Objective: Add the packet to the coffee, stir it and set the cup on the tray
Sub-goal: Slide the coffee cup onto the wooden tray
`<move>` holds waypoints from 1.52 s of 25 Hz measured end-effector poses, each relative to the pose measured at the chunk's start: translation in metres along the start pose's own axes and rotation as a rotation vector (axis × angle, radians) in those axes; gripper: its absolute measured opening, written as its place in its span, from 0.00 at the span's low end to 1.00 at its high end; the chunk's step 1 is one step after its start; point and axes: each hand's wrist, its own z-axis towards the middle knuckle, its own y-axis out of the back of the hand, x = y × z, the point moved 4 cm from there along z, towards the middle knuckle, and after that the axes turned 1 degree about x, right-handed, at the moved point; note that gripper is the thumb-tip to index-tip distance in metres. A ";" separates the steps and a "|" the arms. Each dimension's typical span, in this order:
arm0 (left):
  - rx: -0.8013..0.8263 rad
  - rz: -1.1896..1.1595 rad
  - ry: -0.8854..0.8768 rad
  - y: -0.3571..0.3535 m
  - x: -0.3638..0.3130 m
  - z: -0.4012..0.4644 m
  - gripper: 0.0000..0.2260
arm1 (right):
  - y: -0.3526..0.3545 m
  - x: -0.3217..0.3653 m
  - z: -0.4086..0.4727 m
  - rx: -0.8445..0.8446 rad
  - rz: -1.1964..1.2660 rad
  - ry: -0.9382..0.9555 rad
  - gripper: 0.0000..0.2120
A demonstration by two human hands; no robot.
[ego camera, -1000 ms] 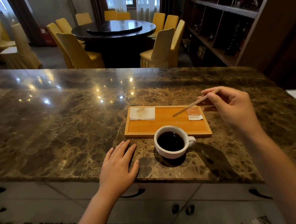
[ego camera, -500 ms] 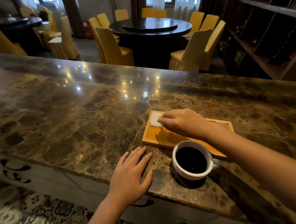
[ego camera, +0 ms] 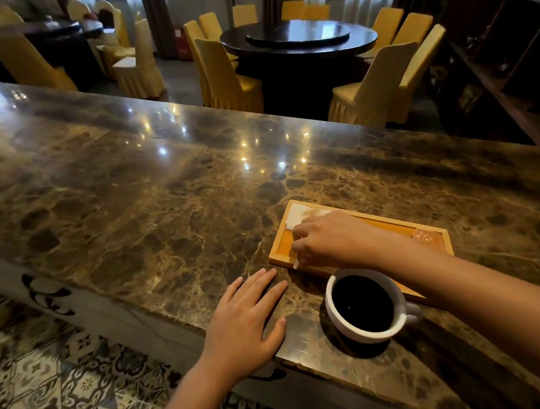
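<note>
A white cup (ego camera: pixel 366 305) of black coffee stands on the marble counter (ego camera: pixel 168 191), just in front of the wooden tray (ego camera: pixel 279 250). My right hand (ego camera: pixel 330 240) reaches across the tray's left part, fingers closed around a thin wooden stir stick whose pale tip (ego camera: pixel 295 263) pokes out below them. A white napkin (ego camera: pixel 297 217) lies in the tray's far left corner, partly under my hand. An orange packet (ego camera: pixel 425 238) lies at the tray's right end. My left hand (ego camera: pixel 247 324) rests flat on the counter, left of the cup.
The counter's near edge runs diagonally under my left hand, with patterned floor tiles (ego camera: pixel 52 372) below it. Beyond the counter stand a round dark table (ego camera: pixel 297 37) with yellow chairs and a dark shelf unit (ego camera: pixel 504 51) at right.
My right hand carried the stir stick from the tray's right side to its left part. The view swung left and tilted down. My left hand stayed flat on the counter.
</note>
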 end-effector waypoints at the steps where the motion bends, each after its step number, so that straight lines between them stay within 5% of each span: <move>1: 0.000 0.002 -0.001 0.000 0.000 0.000 0.22 | -0.002 0.000 0.001 0.021 0.003 -0.003 0.15; 12: 0.006 -0.008 -0.022 0.000 -0.001 0.000 0.22 | 0.036 0.024 -0.049 -0.196 0.107 -0.245 0.21; 18: -0.001 -0.018 -0.043 0.001 -0.002 0.000 0.23 | 0.020 0.051 -0.146 -0.583 0.387 -0.885 0.15; 21: 0.000 -0.009 -0.047 0.001 -0.002 0.000 0.23 | -0.006 0.060 -0.177 -0.576 0.511 -1.099 0.14; 31: 0.023 0.026 -0.055 0.001 0.000 0.000 0.24 | -0.042 0.070 -0.173 -0.655 1.194 -1.138 0.06; 38: 0.036 0.013 -0.062 0.003 -0.002 0.000 0.25 | -0.044 0.083 -0.165 -0.653 1.272 -1.095 0.10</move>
